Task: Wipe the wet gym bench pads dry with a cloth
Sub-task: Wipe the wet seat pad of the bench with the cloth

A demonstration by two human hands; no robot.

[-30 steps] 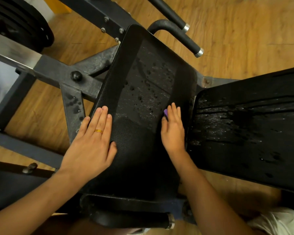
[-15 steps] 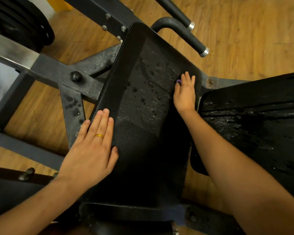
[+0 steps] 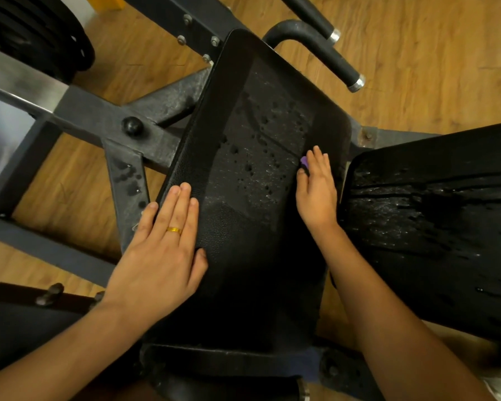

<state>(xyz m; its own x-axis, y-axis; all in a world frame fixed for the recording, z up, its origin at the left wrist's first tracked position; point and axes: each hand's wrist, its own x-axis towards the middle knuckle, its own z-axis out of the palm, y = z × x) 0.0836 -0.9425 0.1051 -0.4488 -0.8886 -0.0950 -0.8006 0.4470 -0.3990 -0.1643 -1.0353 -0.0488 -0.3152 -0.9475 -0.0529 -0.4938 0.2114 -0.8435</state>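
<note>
A long black bench pad runs up the middle, beaded with water drops on its upper half and matte near me. My right hand lies flat on the pad's right side, fingers straight, pressing a purple cloth of which only a corner shows by the fingertips. My left hand, wearing a gold ring, rests flat on the pad's left edge. A second black pad lies to the right, streaked with water.
The dark metal frame with bolts crosses at the left, above a wooden floor. Black weight plates sit at the top left. Two padded handle bars stick out beyond the pad's far end.
My right hand with the cloth slid up the pad's right side, then came back down toward me. My left hand stayed in place.
</note>
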